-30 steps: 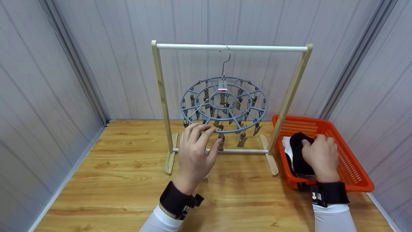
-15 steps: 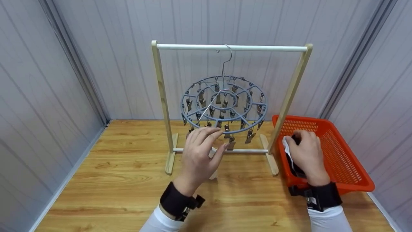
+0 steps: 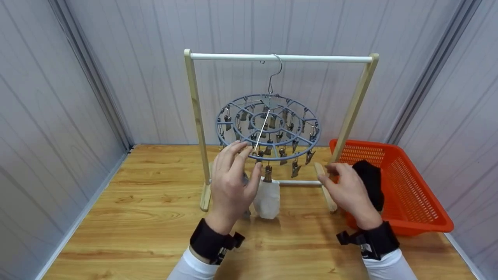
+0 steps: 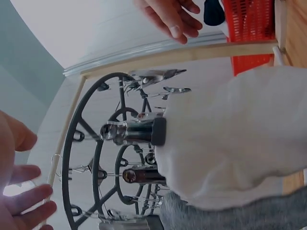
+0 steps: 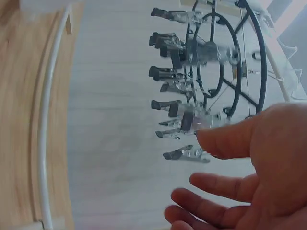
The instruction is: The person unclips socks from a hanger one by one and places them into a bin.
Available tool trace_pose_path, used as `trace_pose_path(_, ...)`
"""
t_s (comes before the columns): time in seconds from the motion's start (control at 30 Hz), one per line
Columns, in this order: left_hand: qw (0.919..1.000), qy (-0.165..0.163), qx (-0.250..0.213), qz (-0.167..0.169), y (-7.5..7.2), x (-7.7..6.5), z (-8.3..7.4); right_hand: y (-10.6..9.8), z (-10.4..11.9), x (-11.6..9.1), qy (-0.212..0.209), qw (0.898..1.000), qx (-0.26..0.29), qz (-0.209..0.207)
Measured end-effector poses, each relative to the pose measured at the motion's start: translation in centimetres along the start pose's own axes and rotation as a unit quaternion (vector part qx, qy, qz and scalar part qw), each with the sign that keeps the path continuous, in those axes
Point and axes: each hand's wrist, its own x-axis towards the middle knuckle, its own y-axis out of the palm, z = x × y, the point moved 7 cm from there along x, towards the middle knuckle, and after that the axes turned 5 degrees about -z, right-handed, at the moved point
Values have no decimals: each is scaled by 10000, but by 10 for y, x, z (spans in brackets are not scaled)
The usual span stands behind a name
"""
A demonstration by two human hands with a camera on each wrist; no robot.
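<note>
A round blue-grey clip hanger (image 3: 290, 157) hangs by its metal hook, with several metal clips below its rings. Beside its front left rim is my left hand (image 3: 229, 186), thumb apart from loosely bent fingers, nothing between them. One clip (image 4: 139, 132) grips a white sock-like cloth (image 3: 267, 200), which hangs just right of that hand. Grey fabric (image 4: 235, 215) hangs alongside in the left wrist view; in the head view my left hand mostly hides it. My right hand (image 3: 348, 190) is in front of the basket's left side, fingers spread and holding nothing.
The orange basket (image 3: 418, 175) stands at the right, with a black sock (image 3: 369, 182) in it. A wooden stand with a white top bar (image 3: 319, 58) carries the hanger over the wooden table (image 3: 148, 217). Grey panel walls (image 3: 155, 97) close in the back and sides.
The hanger has turned, bringing the white cloth out from behind my left hand, toward the right. My right hand has left the black sock in the basket and moved left with nothing in it.
</note>
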Motion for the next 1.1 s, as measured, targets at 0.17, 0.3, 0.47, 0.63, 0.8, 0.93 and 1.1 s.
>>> trace_pose_path(0.17, 9991, -108, 342, 219, 4, -1, 2, 18, 5, -4, -102, 9963, 610, 593)
trace_pose_path(0.3, 9986, -33, 424, 300, 7, -3, 1, 37, 10, -7, -199, 9866, 1184, 1109)
trace_pose_path(0.47, 9987, 41, 418, 298, 11, -5, 0, 61, 12, -10, -260, 9751, 1542, 1571)
trace_pose_path(0.63, 9982, 141, 424, 387, 15, -8, -3, 75, 12, -13, -252, 9682, 1851, 1666)
trace_pose_path(0.8, 9983, 157, 350, 430, 17, -9, -5, 84, 10, -14, -11, 9679, 1929, 1610)
trace_pose_path(0.93, 9982, 75, 329, 500, 17, -9, -5, 91, 8, -14, 152, 9658, 2024, 1614)
trace_pose_path(1.1, 9975, 28, 362, 608, 18, -10, -6, 98, 10, -16, 142, 9585, 2200, 1807)
